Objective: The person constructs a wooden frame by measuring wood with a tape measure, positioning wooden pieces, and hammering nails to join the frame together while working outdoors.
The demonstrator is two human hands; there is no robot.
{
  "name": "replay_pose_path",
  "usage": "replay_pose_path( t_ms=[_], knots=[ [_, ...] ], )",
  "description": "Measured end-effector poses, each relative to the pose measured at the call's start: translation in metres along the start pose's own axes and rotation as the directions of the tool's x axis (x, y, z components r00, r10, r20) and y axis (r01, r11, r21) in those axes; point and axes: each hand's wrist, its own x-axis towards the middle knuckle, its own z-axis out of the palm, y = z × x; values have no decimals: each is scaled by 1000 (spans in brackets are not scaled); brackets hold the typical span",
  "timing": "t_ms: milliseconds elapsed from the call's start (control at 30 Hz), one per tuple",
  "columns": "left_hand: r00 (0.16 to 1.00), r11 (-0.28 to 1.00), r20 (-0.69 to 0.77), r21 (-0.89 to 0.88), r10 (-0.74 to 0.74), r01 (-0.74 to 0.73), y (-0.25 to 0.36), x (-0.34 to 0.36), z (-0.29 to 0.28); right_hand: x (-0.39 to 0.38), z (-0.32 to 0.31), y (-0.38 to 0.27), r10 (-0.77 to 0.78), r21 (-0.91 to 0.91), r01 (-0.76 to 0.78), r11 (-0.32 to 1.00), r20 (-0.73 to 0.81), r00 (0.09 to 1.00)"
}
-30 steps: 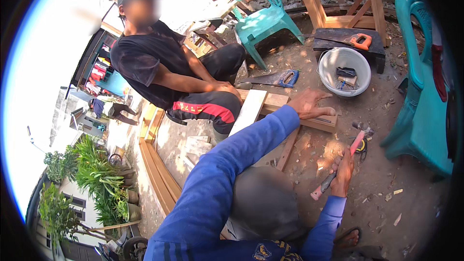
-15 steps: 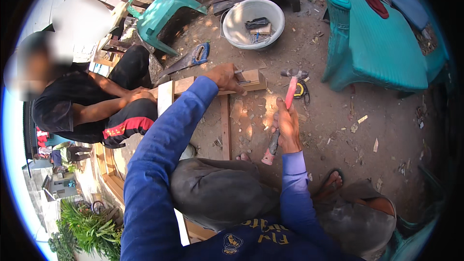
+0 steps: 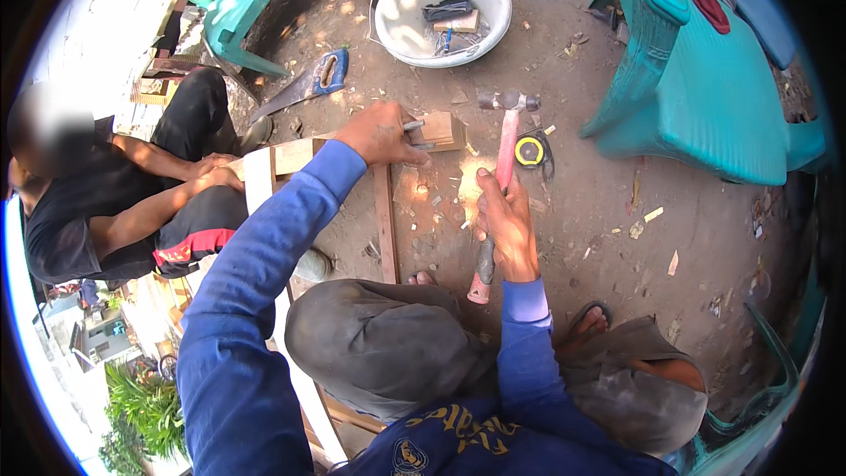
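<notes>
From where I stand, the right hand is wrapped around the middle of the hammer, head up above the ground near the yellow tape measure. It looks stiff and head-heavy, so the dark lower grip seems the best place to hold it for a swing. The left hand curls over the wooden beam, slim grey metal showing by its fingers; I can't tell whether they're pinching it. The beam looks solid and rigid, easiest to steady near its end.
</notes>
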Motion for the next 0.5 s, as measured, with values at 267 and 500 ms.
replay_pose_path(
  t_ms=[267,500],
  knots=[
    [881,975,-420,60,217,-212,1,-17,10,-8,6,-4,-92,-200,95,975,23,995],
    [728,972,-683,208,64,111,26,-38,40,-51,12,-31,-79,-180,108,978,159,984]
  ],
)
